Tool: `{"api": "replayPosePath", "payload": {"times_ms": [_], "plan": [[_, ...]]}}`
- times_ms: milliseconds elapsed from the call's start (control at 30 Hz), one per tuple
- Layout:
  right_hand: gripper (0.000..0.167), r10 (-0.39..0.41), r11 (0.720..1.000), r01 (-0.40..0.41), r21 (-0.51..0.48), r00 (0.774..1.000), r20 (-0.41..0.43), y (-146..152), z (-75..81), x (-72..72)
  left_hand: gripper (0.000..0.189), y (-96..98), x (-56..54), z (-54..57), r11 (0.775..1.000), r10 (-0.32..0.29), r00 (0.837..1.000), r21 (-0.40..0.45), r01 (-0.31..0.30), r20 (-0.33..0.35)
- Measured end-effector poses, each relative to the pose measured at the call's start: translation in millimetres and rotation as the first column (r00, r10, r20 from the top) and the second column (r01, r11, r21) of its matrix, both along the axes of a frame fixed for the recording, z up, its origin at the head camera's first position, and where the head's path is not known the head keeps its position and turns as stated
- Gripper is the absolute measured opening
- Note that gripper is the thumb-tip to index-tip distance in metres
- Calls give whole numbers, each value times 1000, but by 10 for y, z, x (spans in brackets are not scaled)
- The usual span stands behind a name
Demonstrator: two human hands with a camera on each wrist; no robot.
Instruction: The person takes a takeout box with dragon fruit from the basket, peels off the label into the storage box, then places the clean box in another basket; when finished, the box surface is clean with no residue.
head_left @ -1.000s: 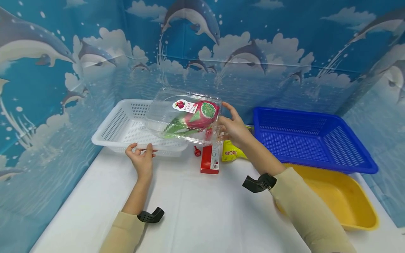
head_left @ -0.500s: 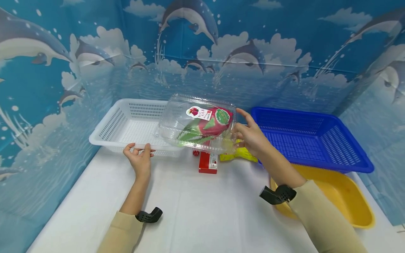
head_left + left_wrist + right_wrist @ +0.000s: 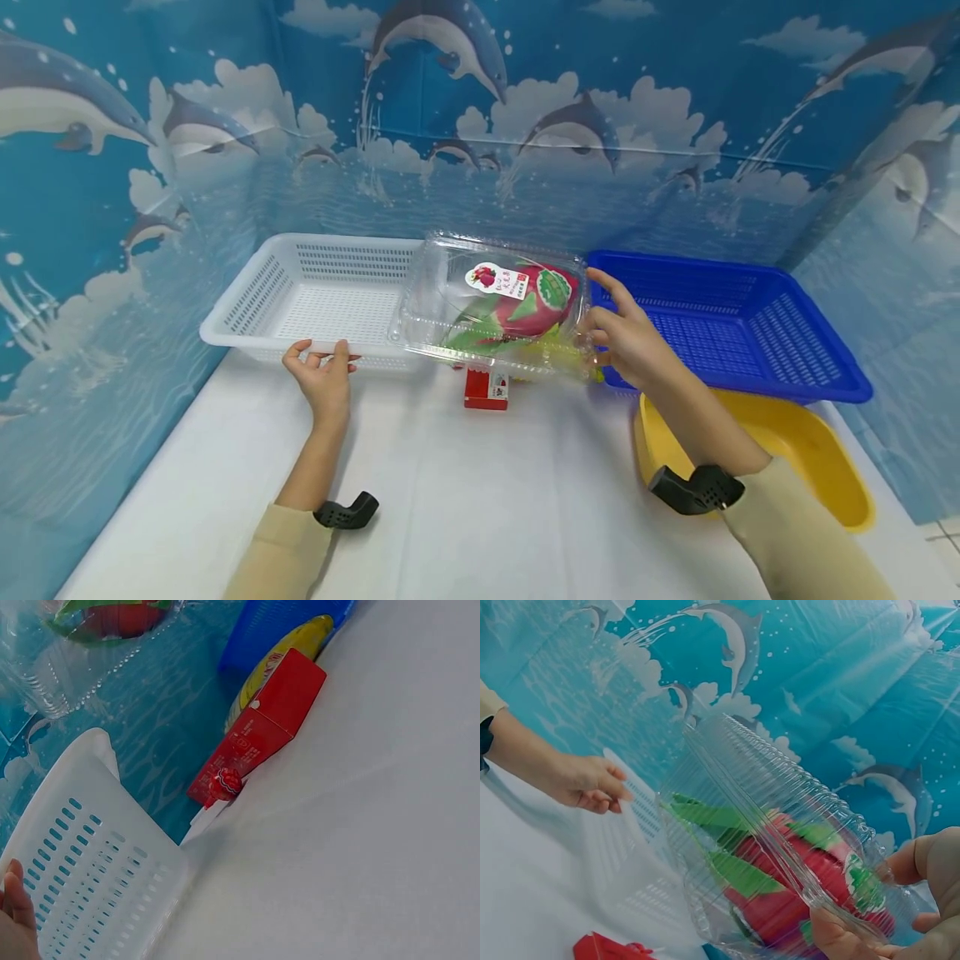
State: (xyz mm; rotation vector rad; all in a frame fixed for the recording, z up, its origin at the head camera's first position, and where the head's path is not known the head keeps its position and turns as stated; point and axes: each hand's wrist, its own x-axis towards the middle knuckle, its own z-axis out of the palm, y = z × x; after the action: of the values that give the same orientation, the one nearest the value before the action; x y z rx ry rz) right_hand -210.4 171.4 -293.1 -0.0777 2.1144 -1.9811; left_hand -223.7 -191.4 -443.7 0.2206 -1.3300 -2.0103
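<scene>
My right hand [image 3: 630, 337] grips the right end of a clear plastic clamshell box [image 3: 431, 304], held up above the table. Inside lies a dragon fruit [image 3: 528, 312], red with green scales, at the box's right side; a white label is on the lid. In the right wrist view the thumb and fingers pinch the box's end around the dragon fruit [image 3: 772, 907]. My left hand [image 3: 324, 383] holds the front rim of a white perforated basket [image 3: 330, 312], thumb and fingers on the edge. Only part of the left hand [image 3: 16, 915] shows in the left wrist view.
Under the box stands a red carton [image 3: 486, 390], with a small red wrapped lollipop [image 3: 225, 784] and a yellow packet [image 3: 281, 664] near it. A blue basket [image 3: 750, 325] sits at the back right, a yellow basin [image 3: 813, 467] in front of it.
My right hand has carried the boxed dragon fruit to the right, away from over the white basket towards the blue one. My left hand keeps its hold on the white basket's rim.
</scene>
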Motion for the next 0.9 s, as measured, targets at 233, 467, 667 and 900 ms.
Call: {"api": "replayPosePath", "payload": {"times_ms": [233, 467, 667, 900], "plan": [[76, 19, 999, -19, 44, 1000, -11, 144, 17, 165, 43, 1, 5, -6, 1000, -11, 1000, 7, 11, -12], [76, 38, 998, -37, 51, 999, -21, 228, -24, 313, 43, 15, 8, -5, 1000, -16, 1000, 3, 16, -17], [74, 55, 998, -54, 31, 998, -31, 256, -127, 436, 43, 10, 7, -4, 1000, -19, 1000, 1, 19, -16], [74, 72, 997, -71, 29, 997, -34, 294, -236, 582, 43, 10, 15, 7, 1000, -12, 1000, 14, 12, -12]]}}
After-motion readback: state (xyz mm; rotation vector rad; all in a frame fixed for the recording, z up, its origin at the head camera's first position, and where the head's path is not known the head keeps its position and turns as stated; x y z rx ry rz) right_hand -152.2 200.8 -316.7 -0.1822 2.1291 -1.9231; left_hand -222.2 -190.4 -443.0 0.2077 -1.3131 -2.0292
